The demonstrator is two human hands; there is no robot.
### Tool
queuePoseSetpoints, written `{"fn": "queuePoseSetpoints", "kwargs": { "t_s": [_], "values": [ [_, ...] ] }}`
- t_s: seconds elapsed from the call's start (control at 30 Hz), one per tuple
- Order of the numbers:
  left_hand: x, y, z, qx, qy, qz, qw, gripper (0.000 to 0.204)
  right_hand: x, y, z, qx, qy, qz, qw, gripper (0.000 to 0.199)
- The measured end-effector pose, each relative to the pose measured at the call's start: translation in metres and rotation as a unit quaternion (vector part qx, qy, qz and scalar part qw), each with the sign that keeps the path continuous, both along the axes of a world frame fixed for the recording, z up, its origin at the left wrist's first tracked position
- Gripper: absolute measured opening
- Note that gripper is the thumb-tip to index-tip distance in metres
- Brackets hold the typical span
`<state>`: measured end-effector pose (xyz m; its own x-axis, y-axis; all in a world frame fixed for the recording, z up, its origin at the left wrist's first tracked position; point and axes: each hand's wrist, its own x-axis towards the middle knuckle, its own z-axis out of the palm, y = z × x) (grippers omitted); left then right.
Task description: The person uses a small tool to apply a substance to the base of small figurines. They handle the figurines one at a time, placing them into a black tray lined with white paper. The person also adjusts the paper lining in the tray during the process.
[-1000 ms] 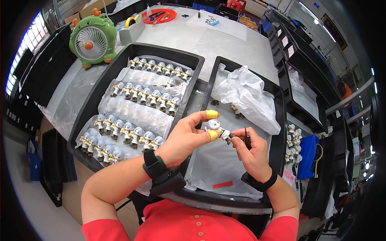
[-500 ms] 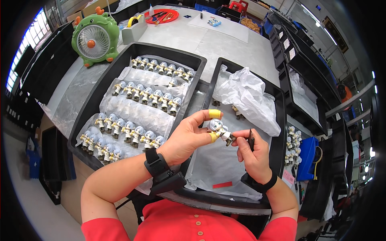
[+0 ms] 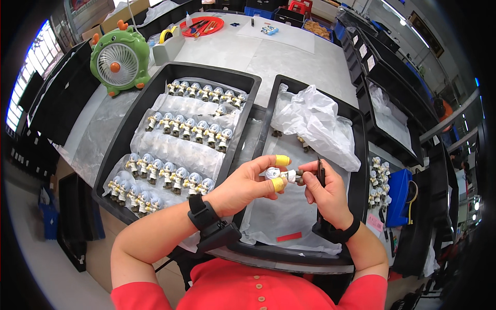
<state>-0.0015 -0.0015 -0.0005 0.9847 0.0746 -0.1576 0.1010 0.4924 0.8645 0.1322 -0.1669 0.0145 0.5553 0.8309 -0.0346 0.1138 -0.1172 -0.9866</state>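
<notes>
My left hand (image 3: 243, 183), with yellow wraps on thumb and forefinger, pinches a small figurine (image 3: 291, 176) by its pale-haired head end. The figurine lies sideways, its white clothing uppermost and its dark feet pointing right. My right hand (image 3: 330, 199) is closed around a slim dark tool (image 3: 321, 173) standing up between the fingers; its kind is unclear. The right thumb and fingertips meet the figurine's feet. Both hands are above the paper-lined right black tray (image 3: 366, 170), where crumpled white paper (image 3: 318, 116) partly covers other figurines.
Rows of similar figurines fill the left black tray (image 3: 247, 106). A green fan (image 3: 118, 59), a tape dispenser (image 3: 168, 49) and a red dish of tools (image 3: 202, 27) stand farther back. More figurines (image 3: 380, 181) and a blue box (image 3: 400, 201) sit at the right.
The figurine has turned from a slanted upright pose to lying nearly level, feet toward my right hand. Both hands keep their holds. The whole view has shifted slightly.
</notes>
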Motion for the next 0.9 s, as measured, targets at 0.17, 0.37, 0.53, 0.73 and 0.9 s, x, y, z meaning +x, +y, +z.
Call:
{"fn": "queuePoseSetpoints", "kwargs": {
  "t_s": [0.17, 0.37, 0.53, 0.73, 0.9],
  "values": [
    [0.002, -0.001, -0.003, 0.006, 0.023, 0.007, 1.0, 0.04, -0.002, 0.0, 0.001, -0.013, 0.019, 0.014, 1.0, 0.015],
    [0.002, 0.0, -0.007, -0.04, 0.028, 0.068, 0.996, 0.035, -0.002, -0.002, 0.01, -0.035, 0.054, 0.077, 0.995, 0.031],
    [0.002, 0.0, -0.004, -0.02, 0.018, 0.111, 0.994, 0.036, -0.01, -0.007, 0.01, -0.042, -0.073, 0.128, 0.988, 0.041],
    [0.002, -0.002, -0.006, -0.035, -0.002, 0.126, 0.991, 0.037, -0.012, -0.005, 0.006, -0.021, -0.255, 0.083, 0.963, 0.046],
    [0.003, 0.003, -0.006, -0.019, 0.004, 0.128, 0.992, 0.034, -0.018, -0.004, 0.003, -0.016, -0.343, 0.077, 0.936, 0.049]
  ]
}}
